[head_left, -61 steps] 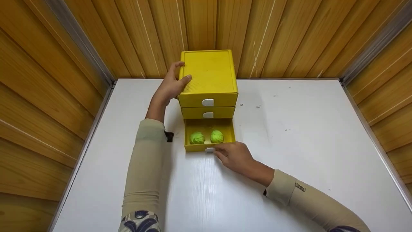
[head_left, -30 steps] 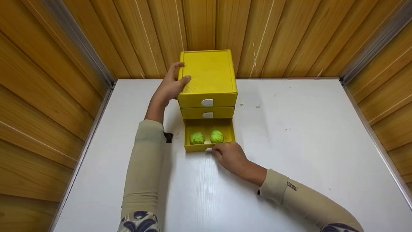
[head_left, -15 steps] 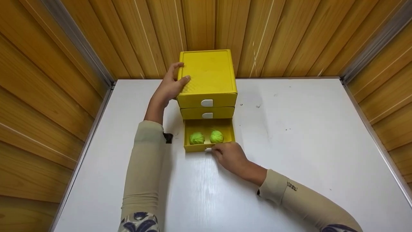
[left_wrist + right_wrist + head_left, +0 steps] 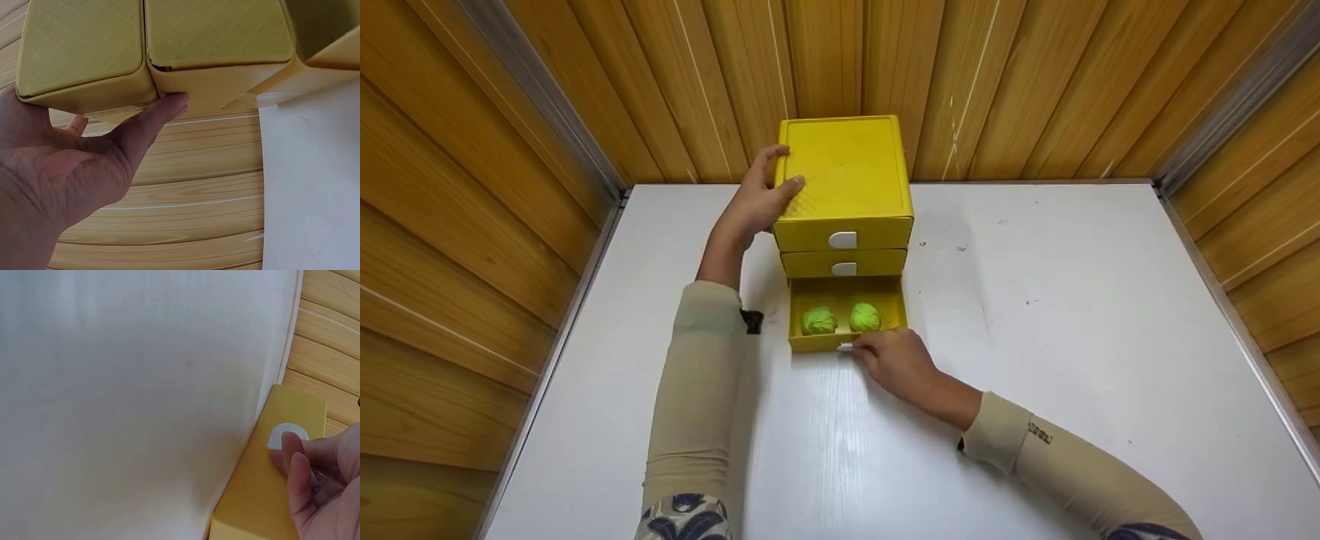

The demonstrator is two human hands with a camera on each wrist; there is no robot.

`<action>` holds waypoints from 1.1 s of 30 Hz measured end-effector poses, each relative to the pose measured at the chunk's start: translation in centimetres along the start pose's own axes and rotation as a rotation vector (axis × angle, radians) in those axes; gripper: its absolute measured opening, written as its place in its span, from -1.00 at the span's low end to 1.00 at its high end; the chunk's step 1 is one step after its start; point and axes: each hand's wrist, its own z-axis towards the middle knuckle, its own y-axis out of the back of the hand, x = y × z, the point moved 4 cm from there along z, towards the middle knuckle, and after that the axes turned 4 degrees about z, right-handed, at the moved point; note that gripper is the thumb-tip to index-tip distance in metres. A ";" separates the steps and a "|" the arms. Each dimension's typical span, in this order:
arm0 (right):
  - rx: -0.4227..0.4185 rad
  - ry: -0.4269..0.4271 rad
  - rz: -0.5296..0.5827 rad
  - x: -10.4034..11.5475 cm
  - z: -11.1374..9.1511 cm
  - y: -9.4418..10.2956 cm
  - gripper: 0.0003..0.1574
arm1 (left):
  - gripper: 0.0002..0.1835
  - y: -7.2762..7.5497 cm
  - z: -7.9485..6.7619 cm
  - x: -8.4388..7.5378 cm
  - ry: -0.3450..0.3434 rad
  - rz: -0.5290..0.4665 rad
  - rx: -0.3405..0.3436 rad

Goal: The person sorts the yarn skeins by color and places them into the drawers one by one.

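A yellow drawer cabinet [image 4: 841,172] has its bottom drawer [image 4: 802,345] pulled out toward me. In that drawer two lime-green balls of yarn lie side by side, a left ball [image 4: 819,321] and a right ball [image 4: 865,317]. My left hand [image 4: 754,199] rests on the cabinet's upper left side, thumb over the top edge; the left wrist view shows its fingers extended against the cabinet wall. With thumb and fingers my right hand [image 4: 898,364] pinches the white drawer handle [image 4: 288,433] at the front of the open drawer.
The two upper drawers, each with a white tab, a top tab [image 4: 843,240] and a middle tab [image 4: 844,268], are closed. All stands on a white table [image 4: 1057,315] with wood-look panels [image 4: 997,90] behind and at both sides.
Since two seconds ago my right hand has shifted slightly left and its fingers have closed on the drawer handle. The drawer, yarn balls and left hand stay about the same.
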 end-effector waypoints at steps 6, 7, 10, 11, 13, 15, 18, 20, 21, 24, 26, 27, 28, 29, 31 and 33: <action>0.009 -0.013 -0.006 0.1 0.2 0.2 -0.92 | -0.34 0.0 -0.1 0.1 -0.007 0.012 0.000; 0.011 -0.014 -0.010 0.1 0.3 0.2 -0.92 | -0.34 -0.1 -0.1 0.1 -0.008 0.013 0.001; 0.015 -0.017 -0.021 0.0 0.5 0.2 -0.91 | -0.33 -0.1 -0.1 0.0 -0.001 0.011 0.006; 0.015 -0.017 -0.025 0.0 0.5 0.2 -0.91 | -0.33 -0.1 -0.1 -0.1 0.001 0.011 0.007; 0.011 -0.011 -0.028 0.0 0.6 0.2 -0.91 | -0.33 -0.1 -0.1 -0.1 0.002 0.010 0.010; 0.007 -0.004 -0.030 0.1 0.6 0.2 -0.91 | -0.34 0.0 0.0 -0.1 0.000 0.008 0.011; 0.001 0.001 -0.031 0.1 0.7 0.2 -0.91 | -0.34 0.1 0.0 0.0 0.001 0.001 0.006; -0.002 0.003 -0.034 0.1 0.8 0.1 -0.90 | -0.33 0.2 0.0 0.1 0.005 -0.001 -0.001; -0.002 0.003 -0.035 0.0 0.8 0.0 -0.90 | -0.33 0.3 0.1 0.2 0.009 -0.002 -0.005; -0.004 0.001 -0.033 -0.1 1.0 -0.2 -0.91 | -0.32 0.4 0.1 0.3 0.010 0.001 -0.008; -0.005 0.003 -0.034 -0.1 1.1 -0.3 -0.91 | -0.31 0.4 0.2 0.3 0.007 0.001 -0.010; -0.006 0.004 -0.032 -0.1 1.2 -0.3 -0.92 | -0.32 0.4 0.2 0.3 0.005 0.000 -0.011; -0.006 0.004 -0.031 -0.1 1.2 -0.3 -0.92 | -0.32 0.4 0.2 0.3 0.002 -0.002 -0.011; -0.008 0.004 -0.029 -0.1 1.2 -0.3 -0.92 | -0.32 0.4 0.2 0.3 0.000 -0.002 -0.012; -0.010 0.003 -0.028 -0.1 1.2 -0.3 -0.92 | -0.33 0.4 0.3 0.4 -0.001 -0.002 -0.011; -0.010 0.000 -0.023 -0.1 1.2 -0.3 -0.92 | -0.34 0.4 0.4 0.5 0.001 -0.003 -0.011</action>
